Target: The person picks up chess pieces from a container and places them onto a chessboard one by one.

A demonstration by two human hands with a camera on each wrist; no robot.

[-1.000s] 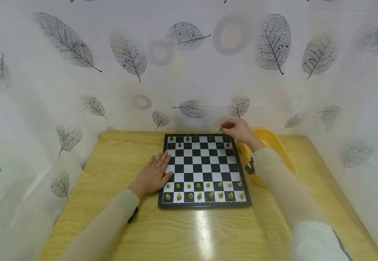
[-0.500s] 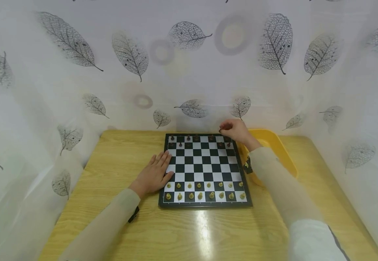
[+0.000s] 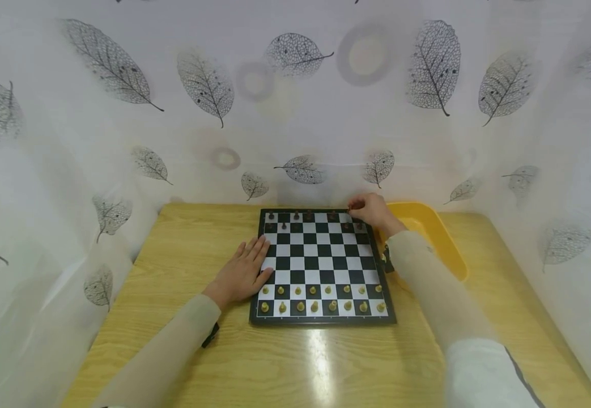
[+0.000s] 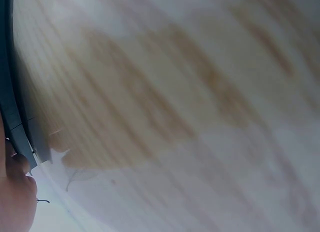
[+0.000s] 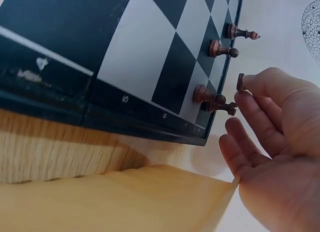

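Flat on the left edge of the chessboard [image 3: 311, 249] rests my left hand [image 3: 242, 273], its fingers straight. At the board's far right corner my right hand [image 3: 371, 211] pinches a dark red chess piece between thumb and forefinger. In the right wrist view only the round base of this chess piece [image 5: 241, 82] shows; the fingers hide its upper part, so its kind is unclear. Close by stand a rook [image 5: 222, 107], two pawns, one of them a pawn [image 5: 223, 49], and a bishop [image 5: 244, 32], all dark red.
Yellow chess pieces [image 3: 314, 306] fill the board's two near rows. Several dark red ones stand in the far rows. A yellow tray [image 3: 430, 226] sits right of the board, partly under my right forearm. A leaf-printed curtain [image 3: 300, 130] hangs behind the wooden table [image 3: 183, 238].
My right hand has lowered slightly toward the board's far right corner, still pinching the chess piece. The left hand has stayed in place on the board's edge.
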